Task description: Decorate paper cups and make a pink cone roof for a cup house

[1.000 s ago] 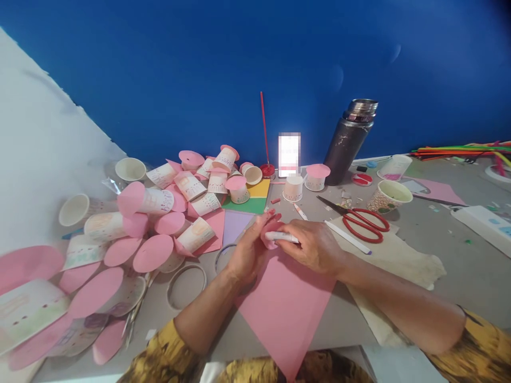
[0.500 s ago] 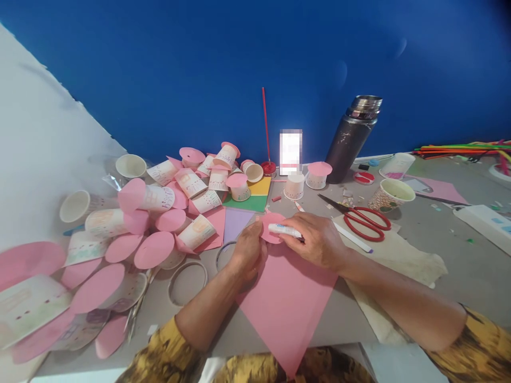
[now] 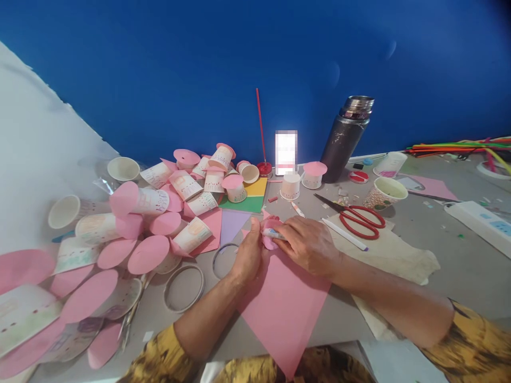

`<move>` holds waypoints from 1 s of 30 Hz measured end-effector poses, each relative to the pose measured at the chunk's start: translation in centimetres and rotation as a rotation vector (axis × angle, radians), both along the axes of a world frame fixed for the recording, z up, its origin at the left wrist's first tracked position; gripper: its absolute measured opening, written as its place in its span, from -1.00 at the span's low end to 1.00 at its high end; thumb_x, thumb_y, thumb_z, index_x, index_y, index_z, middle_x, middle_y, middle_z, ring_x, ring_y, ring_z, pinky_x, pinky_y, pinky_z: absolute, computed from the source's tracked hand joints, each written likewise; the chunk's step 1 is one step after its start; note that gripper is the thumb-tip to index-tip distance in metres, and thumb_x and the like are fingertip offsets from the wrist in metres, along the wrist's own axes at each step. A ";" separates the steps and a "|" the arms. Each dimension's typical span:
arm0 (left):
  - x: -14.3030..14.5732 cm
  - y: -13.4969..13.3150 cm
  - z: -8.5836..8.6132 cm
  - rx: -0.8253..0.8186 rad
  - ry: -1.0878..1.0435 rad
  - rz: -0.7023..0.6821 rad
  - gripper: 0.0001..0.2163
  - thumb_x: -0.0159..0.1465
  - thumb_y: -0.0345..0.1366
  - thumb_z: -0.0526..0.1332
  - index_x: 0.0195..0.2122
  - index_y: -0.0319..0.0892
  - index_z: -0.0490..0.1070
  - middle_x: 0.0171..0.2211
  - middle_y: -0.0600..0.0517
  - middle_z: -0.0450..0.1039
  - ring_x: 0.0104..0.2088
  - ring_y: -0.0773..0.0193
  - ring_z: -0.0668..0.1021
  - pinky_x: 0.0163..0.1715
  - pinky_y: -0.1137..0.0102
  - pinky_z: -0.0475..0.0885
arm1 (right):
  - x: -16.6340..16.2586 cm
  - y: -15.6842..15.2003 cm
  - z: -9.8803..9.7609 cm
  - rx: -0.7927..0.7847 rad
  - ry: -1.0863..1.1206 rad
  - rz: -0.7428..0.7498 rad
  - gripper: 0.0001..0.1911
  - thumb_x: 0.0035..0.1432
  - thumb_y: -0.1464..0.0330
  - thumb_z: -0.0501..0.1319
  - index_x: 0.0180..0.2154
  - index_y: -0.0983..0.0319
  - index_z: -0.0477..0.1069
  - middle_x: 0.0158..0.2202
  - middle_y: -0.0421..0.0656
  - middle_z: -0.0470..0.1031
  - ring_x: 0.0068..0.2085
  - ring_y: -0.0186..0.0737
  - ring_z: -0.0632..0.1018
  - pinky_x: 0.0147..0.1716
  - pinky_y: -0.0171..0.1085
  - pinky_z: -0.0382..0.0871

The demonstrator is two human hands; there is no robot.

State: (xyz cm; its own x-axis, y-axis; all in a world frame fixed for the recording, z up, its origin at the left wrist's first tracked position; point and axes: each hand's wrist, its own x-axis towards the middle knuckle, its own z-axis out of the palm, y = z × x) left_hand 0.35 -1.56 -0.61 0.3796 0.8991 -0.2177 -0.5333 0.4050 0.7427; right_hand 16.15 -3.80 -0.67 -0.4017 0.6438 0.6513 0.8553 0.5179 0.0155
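My left hand (image 3: 248,253) is closed on a small pink paper piece (image 3: 270,240) held just above the table's middle. My right hand (image 3: 306,243) grips a white glue stick (image 3: 273,233) and presses its tip against that pink piece. Both hands hover over a large pink paper sheet (image 3: 283,303) that lies with one corner pointing toward me. A heap of paper cups with pink paper discs (image 3: 159,213) fills the left side.
Red-handled scissors (image 3: 359,219) lie right of my hands on a beige cloth (image 3: 399,260). A dark metal flask (image 3: 345,137) stands at the back. Patterned cup (image 3: 384,192), white power strip (image 3: 479,221), coloured pipe cleaners (image 3: 459,147) and two wire rings (image 3: 184,287) are around.
The pink piece has been turned and drawn in between both hands; the glue stick has shifted slightly left against it. The view drifted a little.
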 end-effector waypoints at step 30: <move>-0.1 -0.6 -1.0 0.257 0.118 -0.121 -0.36 0.34 0.26 0.14 0.15 -0.17 0.56 0.20 -0.16 0.54 0.37 -0.12 0.37 0.38 0.04 0.19 | 0.6 0.7 0.4 -0.164 0.226 -0.204 -0.68 0.40 0.17 0.17 -0.31 0.22 0.55 -0.46 -0.15 0.60 -0.42 -0.23 0.53 -0.42 -0.23 0.07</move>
State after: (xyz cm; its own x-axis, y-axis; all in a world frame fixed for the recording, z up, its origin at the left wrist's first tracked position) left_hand 0.30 -2.15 -1.59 0.4732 0.8802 -0.0379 -0.3966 0.2512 0.8830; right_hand 16.74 -3.07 -0.25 -0.1111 0.7998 0.5899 0.9138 0.3156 -0.2558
